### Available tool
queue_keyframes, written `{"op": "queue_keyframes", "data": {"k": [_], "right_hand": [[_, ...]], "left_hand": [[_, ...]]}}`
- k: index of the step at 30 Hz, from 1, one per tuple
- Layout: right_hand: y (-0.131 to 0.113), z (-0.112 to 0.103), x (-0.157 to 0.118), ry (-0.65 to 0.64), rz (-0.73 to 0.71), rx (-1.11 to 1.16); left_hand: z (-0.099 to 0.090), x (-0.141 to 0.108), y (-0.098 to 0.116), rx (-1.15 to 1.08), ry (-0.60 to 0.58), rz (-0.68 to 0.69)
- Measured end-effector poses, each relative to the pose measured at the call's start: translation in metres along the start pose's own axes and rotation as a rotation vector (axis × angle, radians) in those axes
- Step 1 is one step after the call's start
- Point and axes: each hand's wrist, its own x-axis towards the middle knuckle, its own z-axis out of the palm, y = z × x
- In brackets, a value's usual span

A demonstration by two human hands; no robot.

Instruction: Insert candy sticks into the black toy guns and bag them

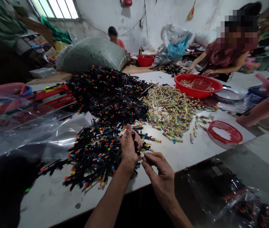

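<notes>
White surface (pixel 177 155) held one tube heap (pixel 172 110), left hand (pixel 129 145) clamped one black toy (pixel 135 144), right hand (pixel 161 172) pinched one tube (pixel 142 156).

"What colour are the long pieces (pixel 108 98)?"
"Mostly black, with some orange, blue and green."
"And the little tubes (pixel 172 110)?"
"Yellow, white and green."
"And the basket (pixel 237 132)?"
"Red, and the table (pixel 177 158) is white."

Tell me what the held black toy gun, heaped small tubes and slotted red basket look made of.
Black toy gun: probably plastic, dull, from its uniform dark surface; the left hand partly covers it.
Small tubes: likely plastic, glossy, from bright glints; possibly film-wrapped.
Slotted red basket: apparently moulded plastic, low sheen, from even colour and regular slots.
</notes>
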Motion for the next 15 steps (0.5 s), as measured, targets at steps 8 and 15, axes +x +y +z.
{"op": "queue_keyframes", "data": {"k": [8, 15], "right_hand": [[0.005, 0.007, -0.016, 0.092, -0.086, -0.102], [0.0, 0.0, -0.009, 0.088, -0.089, -0.094]], "left_hand": [[0.002, -0.006, -0.003, 0.048, 0.08, 0.085], [-0.001, -0.005, -0.003, 0.033, 0.061, 0.051]]}}
